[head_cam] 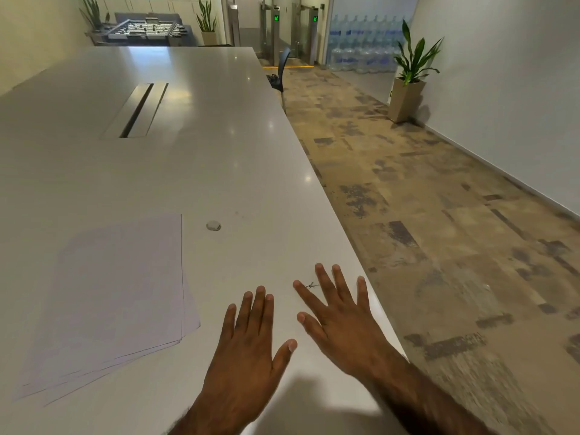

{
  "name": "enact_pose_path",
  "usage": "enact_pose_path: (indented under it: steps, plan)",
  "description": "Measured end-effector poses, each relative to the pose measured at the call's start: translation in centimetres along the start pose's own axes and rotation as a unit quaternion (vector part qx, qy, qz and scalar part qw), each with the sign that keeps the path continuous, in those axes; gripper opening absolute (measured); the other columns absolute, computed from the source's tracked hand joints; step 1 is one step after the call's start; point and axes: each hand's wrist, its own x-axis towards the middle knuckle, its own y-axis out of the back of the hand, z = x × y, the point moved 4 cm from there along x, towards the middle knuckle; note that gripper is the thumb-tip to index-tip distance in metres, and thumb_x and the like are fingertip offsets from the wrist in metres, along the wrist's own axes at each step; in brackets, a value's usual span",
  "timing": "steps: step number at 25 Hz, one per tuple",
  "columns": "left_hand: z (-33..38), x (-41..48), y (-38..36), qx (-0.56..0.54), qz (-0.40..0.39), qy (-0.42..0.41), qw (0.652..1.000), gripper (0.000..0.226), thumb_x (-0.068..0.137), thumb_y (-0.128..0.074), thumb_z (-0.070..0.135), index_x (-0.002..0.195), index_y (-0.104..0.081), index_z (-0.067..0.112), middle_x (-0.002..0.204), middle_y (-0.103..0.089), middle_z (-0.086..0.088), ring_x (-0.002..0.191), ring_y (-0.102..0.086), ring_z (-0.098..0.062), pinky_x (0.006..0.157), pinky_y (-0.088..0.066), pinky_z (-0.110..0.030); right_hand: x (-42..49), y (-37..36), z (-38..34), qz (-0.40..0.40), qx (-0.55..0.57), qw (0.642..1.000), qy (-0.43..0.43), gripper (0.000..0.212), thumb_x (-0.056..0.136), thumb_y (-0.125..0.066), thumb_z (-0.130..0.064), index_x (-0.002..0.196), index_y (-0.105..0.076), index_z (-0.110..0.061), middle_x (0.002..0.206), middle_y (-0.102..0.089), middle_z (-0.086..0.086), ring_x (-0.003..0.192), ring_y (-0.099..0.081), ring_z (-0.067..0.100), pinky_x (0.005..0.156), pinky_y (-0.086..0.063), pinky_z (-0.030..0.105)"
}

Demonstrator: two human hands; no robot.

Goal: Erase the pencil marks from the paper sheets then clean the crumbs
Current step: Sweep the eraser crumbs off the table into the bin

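Since the paper sheets (119,302) lie stacked aside at eight o'clock, the left hand (248,340) and right hand (342,321) rest flat on the worktop (188,152), fingers spread and empty, probably to sweep the dark crumbs (311,285) at five o'clock.

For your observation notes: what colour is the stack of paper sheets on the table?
The paper sheets look white with a faint lilac tint; head view.
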Motion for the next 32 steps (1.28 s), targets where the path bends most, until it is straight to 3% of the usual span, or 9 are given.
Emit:
enact_pose_path:
  steps: [5,9,15,22,28,32]
  plan:
    - [1.3,0.8,0.0,-0.017,0.007,0.007,1.000,0.086,0.081,0.026,0.078,0.145,0.047,0.025,0.150,0.059,0.008,0.138,0.054,-0.012,0.115,0.033,-0.038,-0.4,0.0,2.1,0.038,0.078,0.995,-0.044,0.058,0.101,0.005,-0.067,0.153,0.026,-0.052,0.163,0.037,-0.017,0.150,0.035,0.008,0.124,0.014,0.057]
    - [4.0,3.1,0.2,-0.017,0.018,-0.012,1.000,0.086,0.091,0.013,0.078,0.152,0.040,0.024,0.153,0.056,0.006,0.141,0.052,-0.016,0.118,0.032,-0.042,-1.9,-0.9,3.2,0.027,0.038,0.990,-0.130,0.065,0.087,0.026,-0.070,0.148,0.037,-0.047,0.159,0.043,-0.013,0.151,0.035,0.013,0.121,0.022,0.053]
    - [5.8,5.0,0.8,0.012,0.042,-0.053,0.998,0.087,0.097,0.006,0.077,0.158,0.028,0.019,0.161,0.043,0.001,0.147,0.043,-0.019,0.123,0.024,-0.046,-2.1,-0.9,3.0,0.040,0.009,0.991,-0.125,0.067,0.095,0.019,-0.063,0.159,0.019,-0.042,0.166,0.030,-0.005,0.152,0.032,0.017,0.122,0.018,0.053]
    - [1.7,3.4,0.1,-0.007,0.068,0.016,0.998,0.091,0.085,0.028,0.074,0.156,0.032,0.018,0.163,0.042,0.000,0.150,0.039,-0.017,0.125,0.020,-0.045,-2.0,-0.4,2.3,0.040,-0.002,0.990,-0.138,0.077,0.089,0.026,-0.063,0.161,0.018,-0.036,0.167,0.029,-0.003,0.155,0.026,0.023,0.123,0.013,0.059]
    - [1.3,3.3,-0.1,-0.021,0.093,0.010,0.995,0.088,0.087,0.023,0.079,0.153,0.036,0.022,0.162,0.042,0.003,0.149,0.039,-0.016,0.122,0.026,-0.041,-1.2,0.0,1.8,0.051,0.038,0.995,-0.082,0.054,0.104,0.001,-0.060,0.155,0.018,-0.056,0.166,0.034,-0.008,0.153,0.031,0.019,0.123,0.014,0.061]
    - [1.2,3.6,-0.3,-0.016,0.089,0.006,0.996,0.090,0.091,0.015,0.081,0.158,0.029,0.023,0.164,0.039,0.005,0.150,0.039,-0.017,0.121,0.027,-0.042,-1.8,0.4,1.9,0.100,0.081,0.987,-0.100,0.056,0.107,-0.003,-0.053,0.156,0.022,-0.049,0.171,0.020,-0.006,0.157,0.018,0.016,0.126,0.007,0.054]
